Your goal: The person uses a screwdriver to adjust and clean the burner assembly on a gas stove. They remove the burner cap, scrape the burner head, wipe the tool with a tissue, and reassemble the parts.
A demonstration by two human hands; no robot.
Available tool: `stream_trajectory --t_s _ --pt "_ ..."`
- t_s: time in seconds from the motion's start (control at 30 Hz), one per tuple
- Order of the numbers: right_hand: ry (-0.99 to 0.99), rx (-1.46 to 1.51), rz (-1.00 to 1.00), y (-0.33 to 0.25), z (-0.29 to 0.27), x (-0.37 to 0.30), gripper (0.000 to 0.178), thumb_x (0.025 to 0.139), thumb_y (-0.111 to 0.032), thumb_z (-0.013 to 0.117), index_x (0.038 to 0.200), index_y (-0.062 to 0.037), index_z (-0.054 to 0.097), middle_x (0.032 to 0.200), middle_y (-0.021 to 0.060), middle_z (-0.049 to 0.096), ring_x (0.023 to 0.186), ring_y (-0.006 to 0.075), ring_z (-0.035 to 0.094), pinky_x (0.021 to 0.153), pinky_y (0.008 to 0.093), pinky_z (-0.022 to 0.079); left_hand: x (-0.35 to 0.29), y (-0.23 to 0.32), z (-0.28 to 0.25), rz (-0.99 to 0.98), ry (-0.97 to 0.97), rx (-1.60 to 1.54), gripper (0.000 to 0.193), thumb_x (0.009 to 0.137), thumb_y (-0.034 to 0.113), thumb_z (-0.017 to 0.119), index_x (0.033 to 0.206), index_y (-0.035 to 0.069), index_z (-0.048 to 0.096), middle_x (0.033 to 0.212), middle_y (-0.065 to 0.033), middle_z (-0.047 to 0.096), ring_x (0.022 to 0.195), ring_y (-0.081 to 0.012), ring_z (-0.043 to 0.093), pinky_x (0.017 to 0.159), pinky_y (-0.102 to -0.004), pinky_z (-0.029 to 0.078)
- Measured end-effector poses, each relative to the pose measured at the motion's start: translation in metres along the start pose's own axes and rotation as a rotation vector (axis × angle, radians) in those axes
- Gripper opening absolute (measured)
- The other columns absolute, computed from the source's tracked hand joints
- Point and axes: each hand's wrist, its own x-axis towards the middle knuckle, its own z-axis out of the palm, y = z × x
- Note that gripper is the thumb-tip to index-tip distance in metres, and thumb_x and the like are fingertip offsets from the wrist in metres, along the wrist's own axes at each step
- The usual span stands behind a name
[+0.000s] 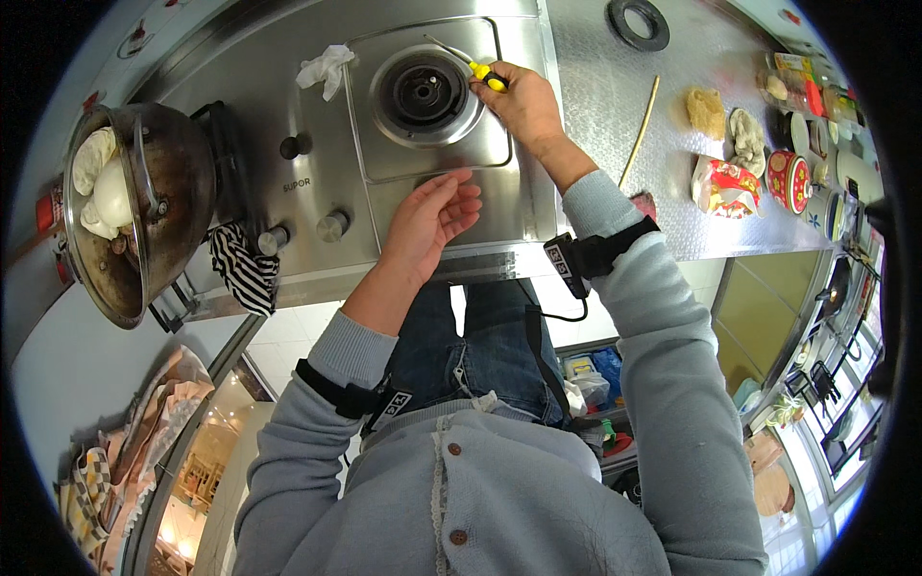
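Observation:
A screwdriver [483, 75] with a yellow and black handle is gripped in my right hand [526, 104], just right of the gas burner [421, 94]. Its thin metal shaft points left and away, above the far edge of the burner's steel dish. The burner's dark round centre lies exposed in the stainless steel cooktop [317, 216]. Nearer to me, my left hand [434, 219] hovers over the cooktop's front part, fingers loosely apart and holding nothing. A crumpled white tissue [327, 70] lies left of the burner.
A big wok [178, 182] with white things inside stands at the left, beside a striped cloth [244, 271]. Control knobs [332, 227] rise from the cooktop. On the right counter are a black ring [638, 24], a wooden stick [641, 132], a red-white bag [727, 187] and a red tin [788, 180].

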Motion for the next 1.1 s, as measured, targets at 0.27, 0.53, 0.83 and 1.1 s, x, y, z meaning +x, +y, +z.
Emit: stream_trajectory --t_s 0.27,0.53,0.83,1.1 --pt "-0.122 0.077 0.021 0.013 0.001 0.015 0.034 0.080 -0.036 0.074 0.106 -0.0145 0.071 0.087 0.0128 0.070 0.080 0.0309 0.067 0.073 0.0384 0.053 0.001 0.001 0.002 -0.001 0.012 -0.005 0.031 0.100 0.019 0.050 0.126 0.003 0.056 0.107 -0.0085 0.065 0.095 -0.0159 0.063 0.087 -0.0306 0.053" --pt "-0.100 0.046 0.034 0.017 0.004 0.016 0.034 0.079 -0.038 0.075 0.105 -0.0160 0.071 0.087 0.0116 0.071 0.080 0.0298 0.067 0.073 0.0378 0.053 0.001 0.001 0.002 -0.001 0.004 -0.016 0.027 0.100 0.019 0.049 0.121 0.005 0.059 0.102 -0.0063 0.065 0.090 -0.0140 0.063 0.083 -0.0292 0.053" --pt "-0.112 0.049 0.035 0.019 -0.002 0.019 0.036 0.078 -0.038 0.076 0.104 -0.0131 0.071 0.089 0.0118 0.071 0.082 0.0297 0.067 0.075 0.0371 0.052 -0.001 0.005 0.001 0.004 0.027 -0.012 0.027 0.100 0.020 0.050 0.121 0.006 0.060 0.102 -0.0061 0.065 0.091 -0.0141 0.063 0.084 -0.0298 0.053" --pt "-0.106 0.002 0.037 0.017 -0.009 0.015 0.034 0.080 -0.035 0.075 0.102 -0.0092 0.070 0.086 0.0113 0.070 0.077 0.0260 0.065 0.073 0.0355 0.051 -0.002 0.002 -0.004 0.004 0.010 -0.037 0.027 0.100 0.019 0.050 0.120 0.005 0.059 0.101 -0.0060 0.065 0.090 -0.0139 0.063 0.084 -0.0298 0.053"
